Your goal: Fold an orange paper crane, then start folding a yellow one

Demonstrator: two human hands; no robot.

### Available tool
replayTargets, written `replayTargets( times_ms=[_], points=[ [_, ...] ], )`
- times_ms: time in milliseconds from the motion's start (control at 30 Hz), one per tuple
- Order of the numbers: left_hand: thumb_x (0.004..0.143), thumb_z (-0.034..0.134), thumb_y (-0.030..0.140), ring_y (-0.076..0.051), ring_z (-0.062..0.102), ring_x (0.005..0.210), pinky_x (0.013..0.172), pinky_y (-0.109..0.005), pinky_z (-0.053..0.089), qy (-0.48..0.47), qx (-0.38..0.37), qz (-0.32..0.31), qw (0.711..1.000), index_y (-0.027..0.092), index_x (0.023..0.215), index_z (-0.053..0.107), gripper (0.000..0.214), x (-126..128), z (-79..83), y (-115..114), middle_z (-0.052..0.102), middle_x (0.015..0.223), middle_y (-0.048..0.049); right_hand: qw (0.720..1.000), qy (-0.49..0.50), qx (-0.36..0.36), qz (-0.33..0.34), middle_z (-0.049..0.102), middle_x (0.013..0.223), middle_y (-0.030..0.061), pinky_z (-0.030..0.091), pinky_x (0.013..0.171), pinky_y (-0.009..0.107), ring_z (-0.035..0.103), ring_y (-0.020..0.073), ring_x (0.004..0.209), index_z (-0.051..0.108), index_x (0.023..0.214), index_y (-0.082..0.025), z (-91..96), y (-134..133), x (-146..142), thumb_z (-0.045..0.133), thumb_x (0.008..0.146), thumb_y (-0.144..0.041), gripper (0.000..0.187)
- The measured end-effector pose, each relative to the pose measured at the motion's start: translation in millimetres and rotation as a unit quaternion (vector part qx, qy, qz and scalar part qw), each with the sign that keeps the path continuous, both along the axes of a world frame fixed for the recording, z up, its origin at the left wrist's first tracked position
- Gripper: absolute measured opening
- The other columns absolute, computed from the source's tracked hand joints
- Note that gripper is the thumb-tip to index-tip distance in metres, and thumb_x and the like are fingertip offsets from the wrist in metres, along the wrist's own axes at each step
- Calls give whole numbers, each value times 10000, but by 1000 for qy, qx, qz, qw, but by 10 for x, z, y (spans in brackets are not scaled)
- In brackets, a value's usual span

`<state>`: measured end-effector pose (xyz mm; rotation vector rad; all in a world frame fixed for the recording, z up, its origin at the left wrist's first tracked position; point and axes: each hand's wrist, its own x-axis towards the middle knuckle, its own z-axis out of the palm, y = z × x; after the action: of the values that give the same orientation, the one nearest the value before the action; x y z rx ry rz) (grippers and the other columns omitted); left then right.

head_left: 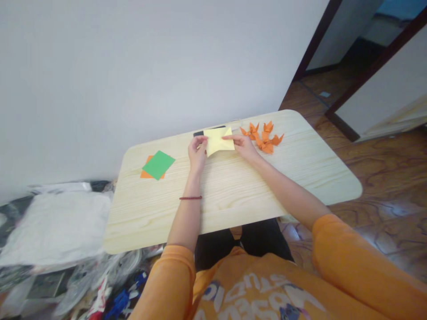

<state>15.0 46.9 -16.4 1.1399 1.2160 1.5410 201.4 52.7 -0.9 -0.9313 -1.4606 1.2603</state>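
A sheet of yellow paper (216,141) is held up between my two hands above the middle of the table, with a fold at its right side. My left hand (197,153) pinches its left edge between thumb and fingers. On the right edge, my right hand (245,146) grips the paper, its fingers laid over the folded part. Several orange folded paper cranes (265,138) lie just right of my right hand. Away to the left, a green paper square (159,165) rests partly over orange paper (147,174).
The pale wooden table (240,191) has rounded corners and stands against a white wall (160,66). A dark flat object (199,133) lies behind the yellow paper, with a white cable near it. Plastic bags and a white bundle (63,222) lie at the left.
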Motion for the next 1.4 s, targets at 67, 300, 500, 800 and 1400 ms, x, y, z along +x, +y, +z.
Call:
replayTargets(
  times_ms=[67,300,500,800,1400],
  points=[
    [756,573,251,-149,663,787,592,-208,502,-26,-35,-43,998,192,833,644,120,-23,26,1,697,878,-35,1000,21,-16,1,747,936,79,543,889,406,674,242,964,742,871,-183,-16,18,4,720,619,-235,258],
    [662,680,195,-208,667,993,878,-379,549,-33,-31,-150,988,208,1037,686,375,-89,66,-29,717,1070,-55,998,2,-46,-33,753,914,74,555,868,377,686,210,903,724,870,-175,40,5,29,760,657,-416,323],
    [608,760,199,-190,689,872,854,-392,558,32,18,-121,992,199,970,712,365,-84,30,-15,733,993,-61,999,11,-36,-32,748,860,68,570,827,371,688,205,861,712,800,-177,35,11,34,773,655,-397,271],
    [681,706,229,-125,624,766,705,-267,552,117,52,-82,988,187,842,718,167,-42,-54,14,668,889,-35,999,1,-21,-43,735,812,56,568,763,354,683,195,791,707,790,-168,-35,31,8,743,643,-233,165],
    [736,614,164,-202,539,1021,679,-258,522,232,92,-117,961,232,832,740,172,-24,53,-69,508,1015,-67,986,-105,123,-42,710,889,69,494,731,309,641,190,838,731,788,-189,-125,4,9,608,745,-256,146]
  ],
)
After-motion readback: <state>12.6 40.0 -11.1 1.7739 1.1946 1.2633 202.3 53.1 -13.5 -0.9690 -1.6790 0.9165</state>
